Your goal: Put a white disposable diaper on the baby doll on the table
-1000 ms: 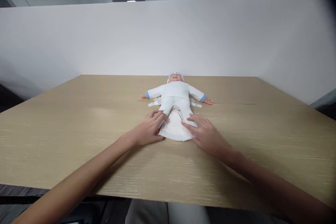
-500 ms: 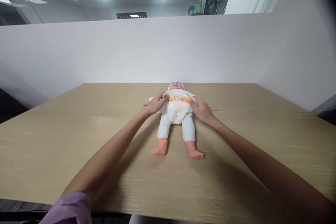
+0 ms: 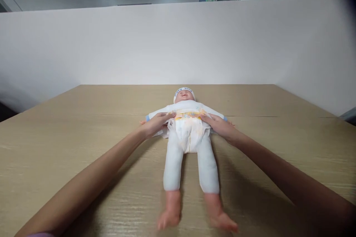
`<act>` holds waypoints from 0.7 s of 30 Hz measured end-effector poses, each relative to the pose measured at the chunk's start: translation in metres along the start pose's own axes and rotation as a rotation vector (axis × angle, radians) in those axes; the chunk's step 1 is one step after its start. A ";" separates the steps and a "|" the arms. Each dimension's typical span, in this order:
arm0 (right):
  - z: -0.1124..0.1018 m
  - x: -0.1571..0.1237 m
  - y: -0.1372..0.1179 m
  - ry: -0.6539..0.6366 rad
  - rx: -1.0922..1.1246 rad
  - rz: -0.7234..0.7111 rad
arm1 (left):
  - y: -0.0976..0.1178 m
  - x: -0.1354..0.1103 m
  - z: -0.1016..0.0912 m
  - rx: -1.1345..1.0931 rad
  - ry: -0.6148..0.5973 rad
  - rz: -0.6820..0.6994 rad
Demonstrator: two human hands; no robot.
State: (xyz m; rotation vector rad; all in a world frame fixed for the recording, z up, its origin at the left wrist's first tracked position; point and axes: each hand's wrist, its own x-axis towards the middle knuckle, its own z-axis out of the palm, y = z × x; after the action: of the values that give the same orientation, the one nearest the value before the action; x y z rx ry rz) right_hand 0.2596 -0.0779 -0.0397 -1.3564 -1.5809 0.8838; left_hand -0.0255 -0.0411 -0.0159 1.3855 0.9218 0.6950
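Observation:
A baby doll [image 3: 172, 170] in white clothes and a printed white cap lies on its back, feet toward me, arms spread out. Round its hips is a white diaper [image 3: 190, 133] with a yellow-orange patterned waistband across the belly. My left hand [image 3: 157, 124] grips the diaper at its left-hand side, thumb on the waistband's end. On the opposite side my right hand [image 3: 218, 124] pinches the other end of the band. Both hands are closed, with some fingers hidden under the diaper edges.
The doll rests on a wide wood-grain table [image 3: 83, 148] with a seam running across it. A white partition [image 3: 167, 44] rises behind the table's far edge, and a pale wall [image 3: 314, 55] stands on the right.
My view has come closer, so the doll looks larger and its spread arms show more. Both hands stay on the diaper's sides, and the left hand has shifted outward.

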 end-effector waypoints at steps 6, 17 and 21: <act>-0.017 -0.023 -0.004 0.060 -0.168 -0.031 | -0.005 -0.011 -0.006 0.066 0.116 0.021; -0.043 -0.078 0.043 0.199 -0.673 -0.187 | 0.052 -0.029 0.039 0.747 0.258 0.456; -0.038 -0.075 0.049 0.231 -0.657 -0.097 | 0.055 -0.018 0.082 1.033 0.094 0.616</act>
State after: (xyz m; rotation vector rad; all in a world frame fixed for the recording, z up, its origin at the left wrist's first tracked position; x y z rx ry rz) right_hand 0.3176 -0.1442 -0.0811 -1.7310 -1.8066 0.1238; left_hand 0.0427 -0.0931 0.0370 2.6419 0.9677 0.7644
